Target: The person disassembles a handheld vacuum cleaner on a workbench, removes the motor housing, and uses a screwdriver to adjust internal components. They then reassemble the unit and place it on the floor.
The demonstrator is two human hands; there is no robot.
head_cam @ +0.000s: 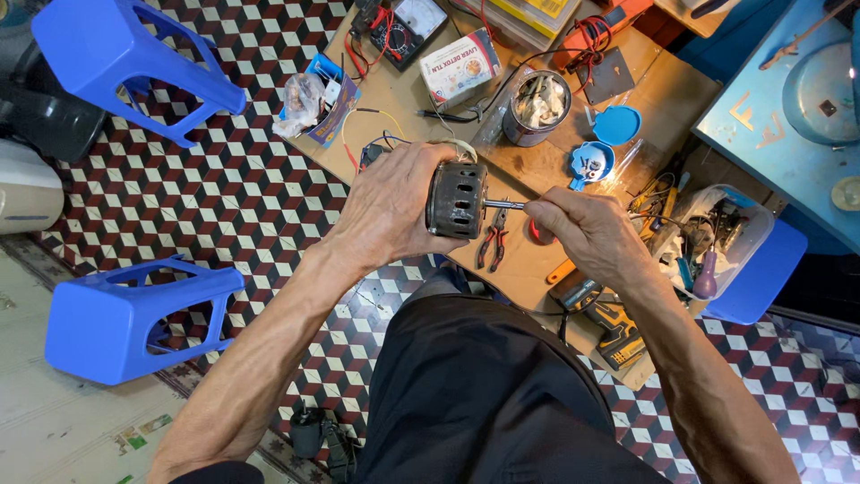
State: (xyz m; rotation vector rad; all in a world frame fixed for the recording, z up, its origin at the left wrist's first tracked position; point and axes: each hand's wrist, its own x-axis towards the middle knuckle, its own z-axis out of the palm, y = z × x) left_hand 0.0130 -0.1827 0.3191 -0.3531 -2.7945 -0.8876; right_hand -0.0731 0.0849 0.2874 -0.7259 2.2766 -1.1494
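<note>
Hands (394, 206) (587, 229) clasping motor (457, 199) and shaft (503, 205)

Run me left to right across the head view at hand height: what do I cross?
Overturned blue stool → left hand gripping the dark slotted motor → motor shaft → right hand pinching the shaft tip → clear plastic tub of tools.

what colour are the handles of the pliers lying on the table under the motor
Red and black handles on the pliers, seen best in the head view, just below the motor.
</note>
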